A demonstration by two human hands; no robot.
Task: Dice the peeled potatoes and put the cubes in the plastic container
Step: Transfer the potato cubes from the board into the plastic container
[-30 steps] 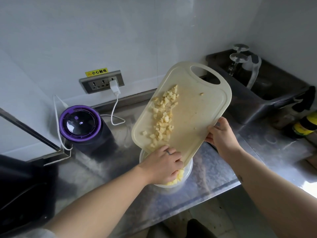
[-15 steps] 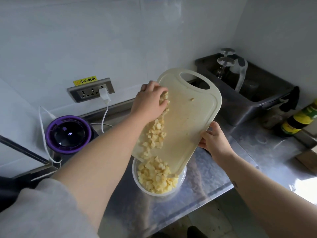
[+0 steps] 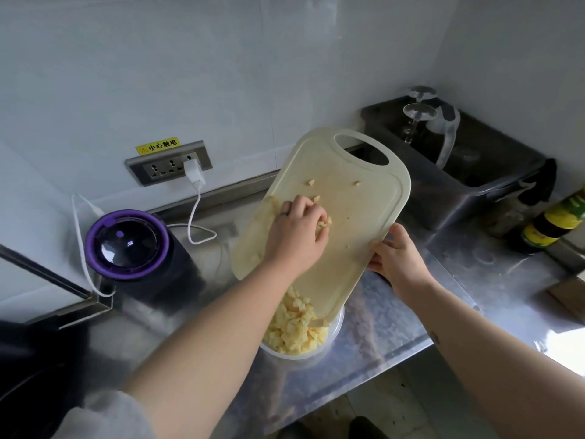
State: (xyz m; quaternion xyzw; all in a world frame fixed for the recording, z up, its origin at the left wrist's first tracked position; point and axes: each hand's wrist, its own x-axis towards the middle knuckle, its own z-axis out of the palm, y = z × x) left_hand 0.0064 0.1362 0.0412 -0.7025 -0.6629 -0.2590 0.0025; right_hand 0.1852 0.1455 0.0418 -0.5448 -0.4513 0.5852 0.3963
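A cream cutting board point(image 3: 357, 217) is held tilted, its low end over a clear plastic container point(image 3: 336, 330) on the steel counter. My right hand point(image 3: 397, 256) grips the board's right edge. My left hand point(image 3: 297, 231) lies on the board's middle with fingers bent over a small heap of potato cubes point(image 3: 323, 225). A few loose cubes point(image 3: 311, 182) cling higher up the board. The container holds a pile of yellow diced potato point(image 3: 292, 329); my left forearm hides its left side.
A purple-lidded black appliance point(image 3: 128, 245) stands at the left, its white cable point(image 3: 194, 204) plugged into the wall socket point(image 3: 167, 164). A dark bin point(image 3: 456, 172) with upturned glasses sits at the back right, bottles point(image 3: 550, 223) beside it. The counter's front edge point(image 3: 364, 369) runs below the container.
My left hand has slid from the board's upper left down to its middle, pushing cubes along. Most cubes have left the board and the pile in the container has grown.
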